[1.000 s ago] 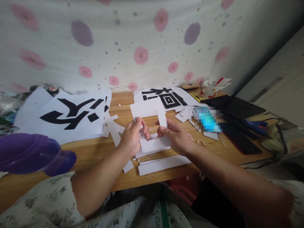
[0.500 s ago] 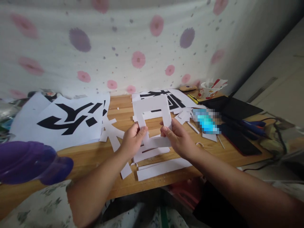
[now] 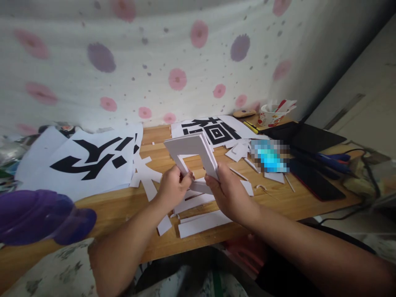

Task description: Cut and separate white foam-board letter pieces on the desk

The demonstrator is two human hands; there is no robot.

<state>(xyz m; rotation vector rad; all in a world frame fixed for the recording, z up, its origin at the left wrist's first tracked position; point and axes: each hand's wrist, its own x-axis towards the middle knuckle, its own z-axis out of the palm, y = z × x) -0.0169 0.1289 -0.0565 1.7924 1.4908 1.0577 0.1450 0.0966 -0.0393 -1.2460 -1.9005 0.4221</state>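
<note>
Both hands hold up a white paper cut-out frame (image 3: 188, 145) with a square hole, tilted above the wooden table (image 3: 123, 204). My left hand (image 3: 171, 187) pinches its lower left leg. My right hand (image 3: 227, 194) grips its right side and lower bar, fingers closed. Beneath them lie white paper strips (image 3: 202, 222) and offcuts (image 3: 147, 175) on the wood.
A white sheet with a large black character (image 3: 89, 154) lies at the left, another printed sheet (image 3: 213, 130) behind the frame. A paper cup (image 3: 272, 115), black tablet (image 3: 306, 138), blue pens (image 3: 332, 159) and cables sit at the right. A purple object (image 3: 40, 216) is at near left.
The frame has been lifted off the table and turned, tilting toward the left, with both hands still holding it. The right hand has slid closer to the left.
</note>
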